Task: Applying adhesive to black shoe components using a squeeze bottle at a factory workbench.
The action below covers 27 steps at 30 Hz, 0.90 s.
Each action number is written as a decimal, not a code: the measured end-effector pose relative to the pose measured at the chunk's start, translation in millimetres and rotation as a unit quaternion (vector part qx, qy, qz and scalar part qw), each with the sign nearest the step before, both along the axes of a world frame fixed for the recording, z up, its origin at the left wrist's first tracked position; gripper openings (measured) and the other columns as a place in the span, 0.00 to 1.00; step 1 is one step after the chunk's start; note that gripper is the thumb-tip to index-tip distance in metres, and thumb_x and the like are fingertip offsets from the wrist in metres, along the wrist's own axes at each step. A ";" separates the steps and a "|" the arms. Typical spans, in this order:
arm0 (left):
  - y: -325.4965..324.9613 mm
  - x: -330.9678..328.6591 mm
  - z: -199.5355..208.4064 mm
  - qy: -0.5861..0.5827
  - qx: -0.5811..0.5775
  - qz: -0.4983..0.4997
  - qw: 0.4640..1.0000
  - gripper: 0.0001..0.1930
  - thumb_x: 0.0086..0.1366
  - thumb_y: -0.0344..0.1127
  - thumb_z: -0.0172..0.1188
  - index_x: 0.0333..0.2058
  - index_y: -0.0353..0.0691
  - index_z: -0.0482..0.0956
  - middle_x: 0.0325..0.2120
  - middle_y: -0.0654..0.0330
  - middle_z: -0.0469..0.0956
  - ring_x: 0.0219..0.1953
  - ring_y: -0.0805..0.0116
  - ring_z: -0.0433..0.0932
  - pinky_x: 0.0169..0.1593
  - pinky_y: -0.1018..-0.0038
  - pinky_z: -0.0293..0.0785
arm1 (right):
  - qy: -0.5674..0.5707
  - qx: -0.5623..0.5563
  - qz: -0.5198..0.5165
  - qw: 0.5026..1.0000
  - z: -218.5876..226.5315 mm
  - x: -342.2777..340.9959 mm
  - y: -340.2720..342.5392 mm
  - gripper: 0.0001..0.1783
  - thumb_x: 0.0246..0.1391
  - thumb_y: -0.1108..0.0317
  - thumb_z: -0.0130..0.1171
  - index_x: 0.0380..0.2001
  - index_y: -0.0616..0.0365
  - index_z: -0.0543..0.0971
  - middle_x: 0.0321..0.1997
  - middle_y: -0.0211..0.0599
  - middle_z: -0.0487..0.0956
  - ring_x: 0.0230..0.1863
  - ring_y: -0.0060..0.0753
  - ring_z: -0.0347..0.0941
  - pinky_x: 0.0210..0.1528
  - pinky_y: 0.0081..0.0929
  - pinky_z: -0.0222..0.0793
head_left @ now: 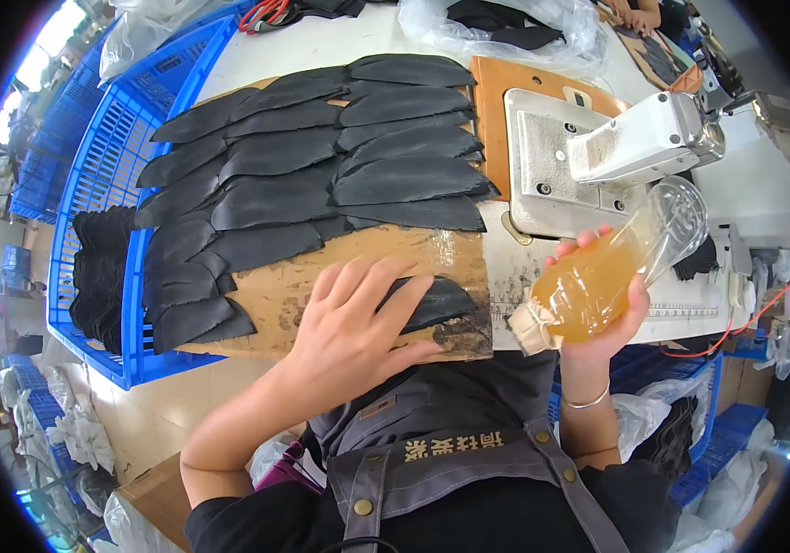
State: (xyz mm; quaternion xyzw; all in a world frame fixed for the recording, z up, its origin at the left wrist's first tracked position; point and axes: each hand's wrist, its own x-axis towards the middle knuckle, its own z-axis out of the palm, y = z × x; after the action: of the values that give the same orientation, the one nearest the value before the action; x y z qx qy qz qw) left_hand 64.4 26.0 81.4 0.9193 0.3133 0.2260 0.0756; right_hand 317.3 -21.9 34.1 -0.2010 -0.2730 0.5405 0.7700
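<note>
My left hand lies with its fingers spread over a curved black piece, perhaps leather, near the board's front edge. The palm and fingers hide part of that piece. In my right hand is a clear plastic bottle, partly filled with amber liquid. It tilts with its cloth-wrapped mouth pointing down and to the left, apart from the black piece. Rows of overlapping black pieces cover the far and left parts of the worn brown board.
A white sewing machine stands right of the board. On the left, a blue crate holds stacked black pieces. Plastic bags lie at the table's far side. Another person's hands work at the far right.
</note>
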 end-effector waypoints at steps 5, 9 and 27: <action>12.9 13.3 -7.6 0.048 -0.051 -0.040 0.997 0.30 0.45 0.48 0.66 0.43 0.34 0.72 0.47 0.52 0.67 0.51 0.55 0.64 0.54 0.61 0.59 | -0.049 0.007 -0.028 0.998 -11.0 -5.0 -3.2 0.34 0.52 0.48 0.48 0.56 0.60 0.58 0.47 0.43 0.67 0.47 0.45 0.68 0.51 0.44 0.66; 15.2 16.5 -5.1 0.046 -0.047 -0.025 0.997 0.22 0.47 0.42 0.66 0.40 0.36 0.75 0.47 0.54 0.68 0.50 0.53 0.66 0.54 0.61 0.60 | -0.110 0.014 -0.026 0.993 -10.7 -4.7 -5.6 0.36 0.50 0.48 0.48 0.57 0.59 0.57 0.46 0.43 0.67 0.46 0.43 0.68 0.49 0.42 0.66; 14.5 21.8 -3.4 0.033 -0.001 -0.054 0.998 0.16 0.47 0.37 0.64 0.34 0.34 0.75 0.45 0.55 0.70 0.49 0.55 0.68 0.53 0.60 0.63 | -0.085 0.013 -0.021 0.996 -9.4 -4.9 -5.3 0.35 0.51 0.49 0.49 0.57 0.59 0.57 0.46 0.43 0.66 0.48 0.45 0.68 0.51 0.44 0.66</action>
State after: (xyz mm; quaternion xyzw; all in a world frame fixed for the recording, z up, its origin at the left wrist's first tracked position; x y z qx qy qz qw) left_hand 86.2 40.5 77.9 0.9416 0.2658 0.1913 0.0780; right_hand 312.4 -27.2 24.7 -0.2417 -0.3405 0.5014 0.7578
